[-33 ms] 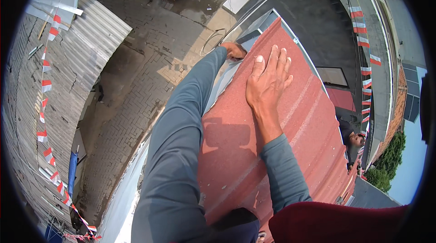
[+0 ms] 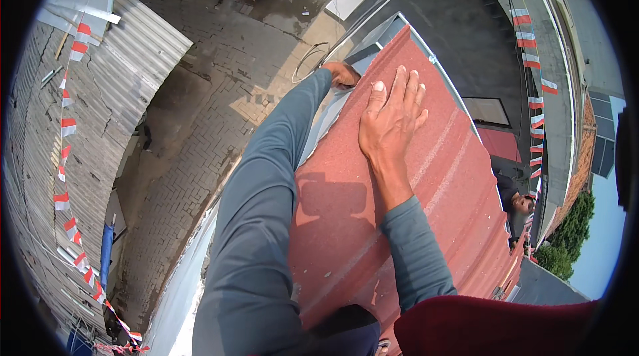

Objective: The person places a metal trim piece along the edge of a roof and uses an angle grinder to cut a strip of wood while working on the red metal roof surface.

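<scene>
A red ribbed metal roof sheet [image 2: 333, 243] slopes beneath me, with a dark shadow on its surface. My right hand [image 2: 393, 120] lies flat on its upper part, fingers stretched out and slightly apart, holding nothing. Over the sheet's left edge reaches my left hand [image 2: 343, 75], its fingers curled at the pale metal framing [image 2: 366, 55] under the edge. What those fingers grip is hidden by the hand and the sheet's edge.
Far below on the left runs a paved lane [image 2: 193, 156] beside a grey corrugated roof [image 2: 80, 116]. Strings of red-and-white flags [image 2: 68, 126] hang at both sides. Another person [image 2: 516, 203] is beyond the sheet's right edge. A coiled cable [image 2: 311, 56] hangs near my left hand.
</scene>
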The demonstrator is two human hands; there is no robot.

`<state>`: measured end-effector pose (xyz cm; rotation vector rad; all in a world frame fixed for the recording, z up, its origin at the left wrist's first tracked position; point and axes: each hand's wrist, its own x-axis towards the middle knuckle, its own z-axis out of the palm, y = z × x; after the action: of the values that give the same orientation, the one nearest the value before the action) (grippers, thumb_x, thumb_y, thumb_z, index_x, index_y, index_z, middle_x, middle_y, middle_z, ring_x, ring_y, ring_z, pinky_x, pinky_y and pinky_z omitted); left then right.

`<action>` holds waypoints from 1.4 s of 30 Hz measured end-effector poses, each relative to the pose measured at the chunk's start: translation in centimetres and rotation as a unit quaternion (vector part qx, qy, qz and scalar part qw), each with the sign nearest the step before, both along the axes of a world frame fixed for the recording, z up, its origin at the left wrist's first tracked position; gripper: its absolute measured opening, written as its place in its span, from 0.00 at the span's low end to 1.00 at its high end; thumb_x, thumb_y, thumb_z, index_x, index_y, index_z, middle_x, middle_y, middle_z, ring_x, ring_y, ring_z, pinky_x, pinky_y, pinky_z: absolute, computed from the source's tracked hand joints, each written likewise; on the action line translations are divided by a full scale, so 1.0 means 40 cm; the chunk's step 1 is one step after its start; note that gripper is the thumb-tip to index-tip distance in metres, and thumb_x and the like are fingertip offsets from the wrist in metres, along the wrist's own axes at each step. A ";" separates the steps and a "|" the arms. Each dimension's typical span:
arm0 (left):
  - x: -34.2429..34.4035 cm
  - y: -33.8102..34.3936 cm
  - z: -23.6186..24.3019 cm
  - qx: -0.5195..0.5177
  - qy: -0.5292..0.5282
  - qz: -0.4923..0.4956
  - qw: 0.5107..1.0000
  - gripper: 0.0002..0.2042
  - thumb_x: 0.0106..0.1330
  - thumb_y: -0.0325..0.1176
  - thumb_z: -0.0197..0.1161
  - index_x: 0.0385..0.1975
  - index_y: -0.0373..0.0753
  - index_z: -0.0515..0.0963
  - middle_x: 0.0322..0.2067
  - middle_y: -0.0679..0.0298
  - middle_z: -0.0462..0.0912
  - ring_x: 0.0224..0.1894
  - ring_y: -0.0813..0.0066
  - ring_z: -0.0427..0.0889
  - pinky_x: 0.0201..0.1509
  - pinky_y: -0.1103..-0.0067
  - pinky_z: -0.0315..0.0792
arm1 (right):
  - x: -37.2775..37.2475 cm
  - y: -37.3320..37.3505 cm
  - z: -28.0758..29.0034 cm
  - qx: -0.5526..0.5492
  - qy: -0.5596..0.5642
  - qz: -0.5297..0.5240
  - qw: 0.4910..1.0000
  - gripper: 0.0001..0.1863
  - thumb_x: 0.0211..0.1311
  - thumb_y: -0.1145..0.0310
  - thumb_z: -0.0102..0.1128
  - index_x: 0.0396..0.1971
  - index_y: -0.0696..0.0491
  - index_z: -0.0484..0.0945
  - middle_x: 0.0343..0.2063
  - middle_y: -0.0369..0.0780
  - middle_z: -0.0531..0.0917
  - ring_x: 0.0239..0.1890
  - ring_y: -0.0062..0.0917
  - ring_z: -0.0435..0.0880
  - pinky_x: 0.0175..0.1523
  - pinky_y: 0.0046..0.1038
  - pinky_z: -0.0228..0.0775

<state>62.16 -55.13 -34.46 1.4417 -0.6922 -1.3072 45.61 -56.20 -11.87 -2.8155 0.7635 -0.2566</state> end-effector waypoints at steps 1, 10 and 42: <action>0.004 -0.011 0.012 0.088 -0.029 0.000 0.996 0.27 0.56 0.53 0.67 0.50 0.42 0.79 0.44 0.63 0.83 0.37 0.73 0.80 0.43 0.77 0.76 | 0.001 -0.001 -0.002 0.003 0.001 0.002 1.000 0.32 0.73 0.53 0.38 0.69 0.57 0.58 0.70 0.53 0.55 0.74 0.50 0.47 0.71 0.62 0.34; -0.028 0.077 -0.010 0.017 0.269 0.087 0.959 0.11 0.60 0.32 0.69 0.40 0.37 0.81 0.36 0.68 0.78 0.33 0.78 0.72 0.38 0.81 0.74 | 0.001 -0.007 -0.006 -0.003 0.001 0.003 1.000 0.32 0.72 0.53 0.39 0.69 0.57 0.58 0.70 0.54 0.55 0.74 0.50 0.46 0.71 0.62 0.33; -0.087 0.058 0.087 -0.065 0.091 0.243 0.963 0.12 0.68 0.34 0.55 0.40 0.31 0.81 0.35 0.64 0.84 0.40 0.76 0.77 0.45 0.75 0.70 | -0.003 -0.006 -0.003 -0.025 -0.004 0.009 1.000 0.31 0.73 0.53 0.39 0.69 0.57 0.59 0.70 0.53 0.57 0.73 0.50 0.50 0.70 0.62 0.37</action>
<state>58.69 -52.81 -30.99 1.2616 -0.2692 -0.9715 45.49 -56.45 -11.97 -2.8639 0.7399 -0.2880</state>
